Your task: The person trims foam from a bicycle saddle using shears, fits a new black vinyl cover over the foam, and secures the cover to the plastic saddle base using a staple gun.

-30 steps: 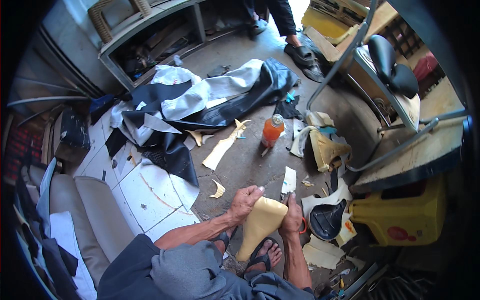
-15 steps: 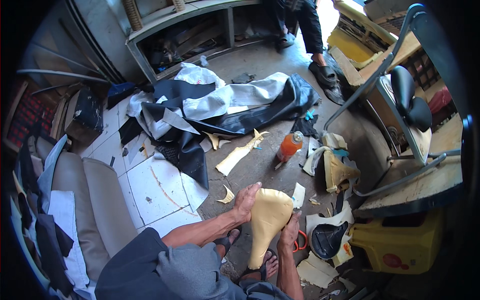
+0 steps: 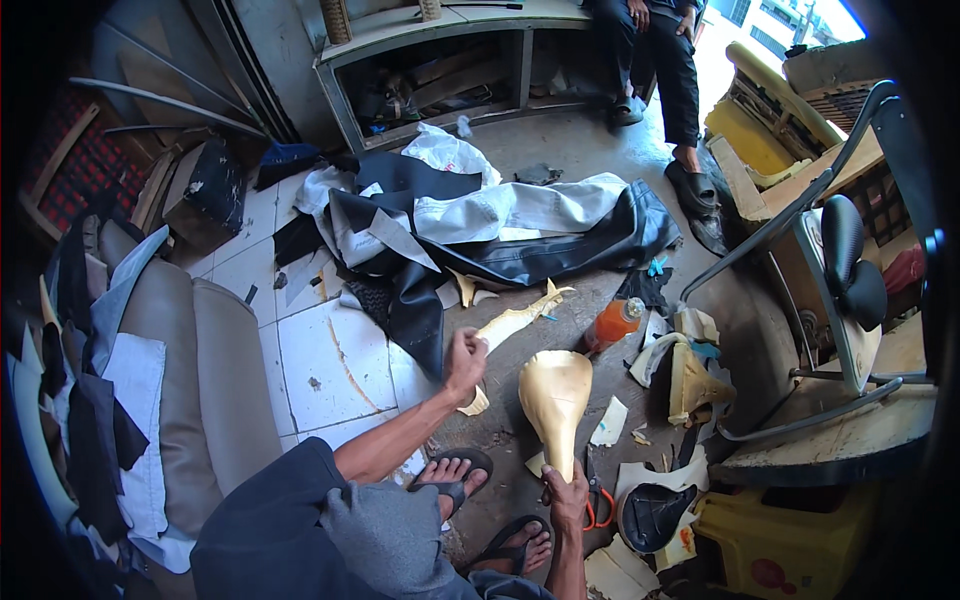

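Note:
A bicycle saddle (image 3: 554, 392) in bare yellowish foam, wide end away from me, stands out in front of my right knee. My right hand (image 3: 566, 494) is closed round its narrow nose. My left hand (image 3: 465, 366) is off the saddle, to its left, above the floor. Its fingers look curled and a little blurred, and whether anything is between them I cannot make out. Just beyond it lies a long foam offcut (image 3: 520, 315); a smaller foam scrap (image 3: 475, 402) shows below its wrist.
An orange bottle (image 3: 613, 324) stands past the saddle. Orange-handled scissors (image 3: 599, 507) lie right of my right hand, near a black saddle shell (image 3: 655, 515). Black and grey sheet material (image 3: 520, 225) is heaped ahead. A metal-framed chair (image 3: 850, 270) is at right; another person's legs (image 3: 677, 95) are behind.
My left hand has let go of the saddle's wide end and moved left. My right hand has shifted from the saddle's side to its nose. The view has tilted up a little.

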{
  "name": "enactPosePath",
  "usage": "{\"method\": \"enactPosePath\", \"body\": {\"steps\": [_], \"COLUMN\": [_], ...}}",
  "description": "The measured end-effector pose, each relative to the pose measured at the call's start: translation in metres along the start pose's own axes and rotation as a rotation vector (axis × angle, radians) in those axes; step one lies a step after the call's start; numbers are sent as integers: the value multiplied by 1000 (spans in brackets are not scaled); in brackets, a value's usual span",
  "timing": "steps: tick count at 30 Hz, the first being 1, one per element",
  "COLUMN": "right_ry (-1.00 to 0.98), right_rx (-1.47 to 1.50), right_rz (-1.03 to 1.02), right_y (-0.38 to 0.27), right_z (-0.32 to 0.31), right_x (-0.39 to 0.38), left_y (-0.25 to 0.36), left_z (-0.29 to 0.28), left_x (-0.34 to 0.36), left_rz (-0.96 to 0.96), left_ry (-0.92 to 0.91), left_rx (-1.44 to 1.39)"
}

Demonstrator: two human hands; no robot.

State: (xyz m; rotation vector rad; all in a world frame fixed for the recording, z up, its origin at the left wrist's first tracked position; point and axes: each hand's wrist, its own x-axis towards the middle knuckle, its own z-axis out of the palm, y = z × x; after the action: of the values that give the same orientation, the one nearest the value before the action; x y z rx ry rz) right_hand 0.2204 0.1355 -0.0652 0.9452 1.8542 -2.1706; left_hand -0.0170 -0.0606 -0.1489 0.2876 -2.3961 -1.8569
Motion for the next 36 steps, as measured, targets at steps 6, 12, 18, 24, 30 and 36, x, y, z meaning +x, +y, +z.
{"method": "enactPosePath", "body": {"steps": [6, 12, 18, 24, 30, 36], "right_ry": [56, 211, 507, 461, 419, 338], "right_rx": [-224, -539, -501, -437, -300, -213], "right_rz": [45, -29, -133, -161, -73, -105], "right_y": [4, 26, 7, 27, 29, 4], "right_z": [-32, -39, -55, -53, -65, -41], "right_x": [-3, 1, -11, -10, -5, -13], "left_y": [17, -12, -20, -32, 107, 248], "left_z": [-67, -145, -148, -200, -208, -216], "left_x": [82, 162, 170, 191, 178, 137], "left_rz": [226, -16, -340, -203, 268, 596], "left_ry": [429, 439, 337, 359, 341, 416], "left_rx": [257, 816, 897, 574, 362, 227]}}
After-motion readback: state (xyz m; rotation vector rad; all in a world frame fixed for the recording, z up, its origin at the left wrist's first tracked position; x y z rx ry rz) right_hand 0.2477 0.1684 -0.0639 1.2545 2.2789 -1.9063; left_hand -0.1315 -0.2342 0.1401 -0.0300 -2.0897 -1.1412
